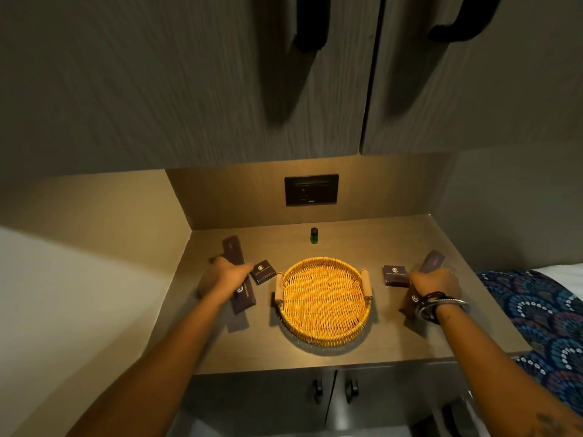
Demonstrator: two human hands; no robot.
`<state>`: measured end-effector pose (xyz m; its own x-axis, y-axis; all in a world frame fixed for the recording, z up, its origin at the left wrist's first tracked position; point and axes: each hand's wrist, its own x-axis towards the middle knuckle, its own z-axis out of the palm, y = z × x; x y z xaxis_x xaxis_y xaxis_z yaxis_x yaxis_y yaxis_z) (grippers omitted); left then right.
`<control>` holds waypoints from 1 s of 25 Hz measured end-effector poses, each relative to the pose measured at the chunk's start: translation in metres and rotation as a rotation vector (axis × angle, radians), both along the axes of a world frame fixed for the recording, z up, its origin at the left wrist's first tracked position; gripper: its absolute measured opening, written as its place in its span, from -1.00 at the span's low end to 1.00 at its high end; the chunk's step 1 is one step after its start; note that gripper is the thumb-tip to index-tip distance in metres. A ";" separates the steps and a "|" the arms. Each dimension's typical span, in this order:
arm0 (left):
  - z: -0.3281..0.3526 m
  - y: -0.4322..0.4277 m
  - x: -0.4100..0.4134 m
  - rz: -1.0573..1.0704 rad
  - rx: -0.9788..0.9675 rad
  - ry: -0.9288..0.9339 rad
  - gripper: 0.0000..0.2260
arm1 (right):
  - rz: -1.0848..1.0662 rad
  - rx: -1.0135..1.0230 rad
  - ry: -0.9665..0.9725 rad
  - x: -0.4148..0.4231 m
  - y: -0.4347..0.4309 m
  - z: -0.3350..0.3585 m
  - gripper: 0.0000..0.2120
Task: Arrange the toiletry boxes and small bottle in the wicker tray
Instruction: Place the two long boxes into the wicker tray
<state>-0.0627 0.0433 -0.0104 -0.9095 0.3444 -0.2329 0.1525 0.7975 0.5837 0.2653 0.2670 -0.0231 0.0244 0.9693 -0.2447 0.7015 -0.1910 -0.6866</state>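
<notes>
A round wicker tray (325, 334) with two wooden handles sits mid-counter with nothing in it. My left hand (225, 274) grips a long dark box (244, 294) left of the tray, lifted slightly above its shadow. A small square dark box (262, 271) lies between that hand and the tray. My right hand (433, 283) grips another long dark box (433, 261) right of the tray. A second small square box (394, 275) lies just left of that hand. A small green bottle with a black cap (314, 235) stands upright behind the tray.
A black socket panel (311, 189) is set in the back wall. Upper cabinet doors with black handles (310, 23) hang overhead. Lower cabinet doors with knobs (318, 391) are under the counter edge. A patterned blue bedspread (542, 316) lies to the right.
</notes>
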 end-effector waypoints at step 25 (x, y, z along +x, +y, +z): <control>-0.002 0.084 0.101 -0.556 -0.513 0.427 -0.71 | 0.483 0.333 -0.408 -0.115 -0.079 -0.003 -0.81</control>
<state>0.0384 0.1277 -0.0124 -0.6854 0.7107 -0.1585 0.7222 0.6913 -0.0234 0.1501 0.1879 -0.0257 -0.4000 0.9165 0.0034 0.8683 0.3801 -0.3187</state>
